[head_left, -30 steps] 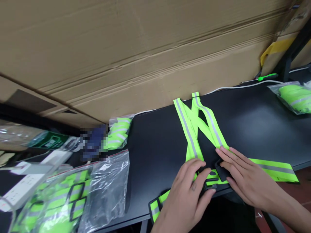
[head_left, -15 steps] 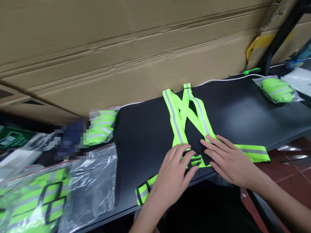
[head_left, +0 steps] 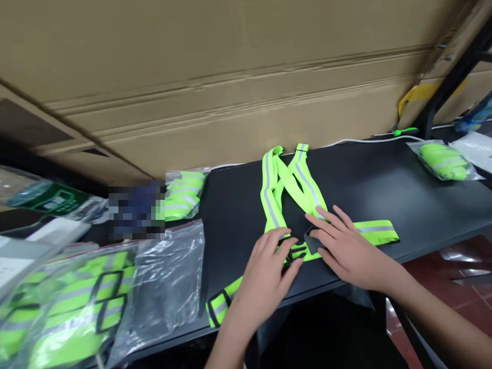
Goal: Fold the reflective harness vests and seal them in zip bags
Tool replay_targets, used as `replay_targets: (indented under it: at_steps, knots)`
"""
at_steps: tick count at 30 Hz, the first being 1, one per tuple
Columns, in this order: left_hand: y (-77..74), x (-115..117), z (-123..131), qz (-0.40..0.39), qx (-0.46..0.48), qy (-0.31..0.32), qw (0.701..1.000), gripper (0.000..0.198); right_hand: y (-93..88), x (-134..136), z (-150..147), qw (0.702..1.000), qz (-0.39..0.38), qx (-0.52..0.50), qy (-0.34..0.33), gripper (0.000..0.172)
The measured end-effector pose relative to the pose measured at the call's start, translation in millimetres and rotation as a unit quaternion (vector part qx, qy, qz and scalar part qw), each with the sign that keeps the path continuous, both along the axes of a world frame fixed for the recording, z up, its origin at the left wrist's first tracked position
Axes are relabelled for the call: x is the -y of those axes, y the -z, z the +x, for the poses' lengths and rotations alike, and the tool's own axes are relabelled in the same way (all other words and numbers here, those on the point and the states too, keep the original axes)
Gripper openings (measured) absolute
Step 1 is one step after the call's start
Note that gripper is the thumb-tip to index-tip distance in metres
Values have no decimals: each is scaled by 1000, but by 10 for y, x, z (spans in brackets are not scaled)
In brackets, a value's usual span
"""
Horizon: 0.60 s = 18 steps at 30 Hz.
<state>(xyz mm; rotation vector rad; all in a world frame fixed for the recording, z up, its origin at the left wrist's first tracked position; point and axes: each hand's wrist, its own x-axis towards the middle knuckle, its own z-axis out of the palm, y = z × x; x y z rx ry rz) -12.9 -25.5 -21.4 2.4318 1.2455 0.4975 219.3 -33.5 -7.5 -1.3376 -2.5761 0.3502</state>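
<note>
A neon-yellow reflective harness [head_left: 305, 177] with grey stripes lies on the black table, its two shoulder straps crossing toward the back. My left hand [head_left: 269, 269] rests over the left strap end and a black buckle [head_left: 298, 251]. Its fingers are apart, and the buckle's prongs show between thumb and forefinger. My right hand [head_left: 342, 248] spreads its fingers over the other strap and a small black piece [head_left: 313, 241]; part of that piece is hidden. The waist band reaches out on both sides, with a black slider [head_left: 220, 306] at its left end.
An empty clear bag [head_left: 169, 282] lies to the left, beside bagged yellow straps [head_left: 77, 307]. More bagged straps lie at the back left [head_left: 184, 195] and far right [head_left: 444, 160]. Cardboard [head_left: 246, 113] lines the table's back, where a green-handled tool [head_left: 405, 131] lies.
The view has shifted, so the table items appear farther right. The left shoulder strap has bent and folded near its top. Both hands stay over the harness's lower middle.
</note>
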Motion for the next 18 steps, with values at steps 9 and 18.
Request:
replay_targets:
  at_steps: [9, 18]
  knots:
    - [-50, 71, 50, -105, 60, -30, 992, 24, 140, 85, -30, 995, -23, -84, 45, 30]
    - [5, 22, 25, -119, 108, -34, 986, 28, 122, 15, -4, 991, -34, -127, 17, 31]
